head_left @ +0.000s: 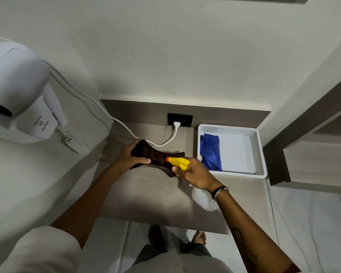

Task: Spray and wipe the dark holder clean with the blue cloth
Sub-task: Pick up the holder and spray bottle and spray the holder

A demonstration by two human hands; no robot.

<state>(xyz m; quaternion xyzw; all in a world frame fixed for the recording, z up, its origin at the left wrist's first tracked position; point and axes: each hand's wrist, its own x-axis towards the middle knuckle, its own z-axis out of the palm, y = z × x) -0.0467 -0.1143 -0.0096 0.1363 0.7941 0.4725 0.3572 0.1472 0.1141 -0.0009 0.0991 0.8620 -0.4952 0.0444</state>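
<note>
Left hand (129,157) grips dark holder (158,157) over worktop (146,194); right hand (195,174) clasps spray bottle (178,162). Blue cloth (211,151) at three o'clock, in white tray (261,154).

We are in what looks like a hotel or guest bathroom: a wall-mounted hair dryer (18,91) hangs beside a grey counter (156,198), its cord plugged into a dark socket (180,120), with pale floor tiles (307,217) below.
</note>
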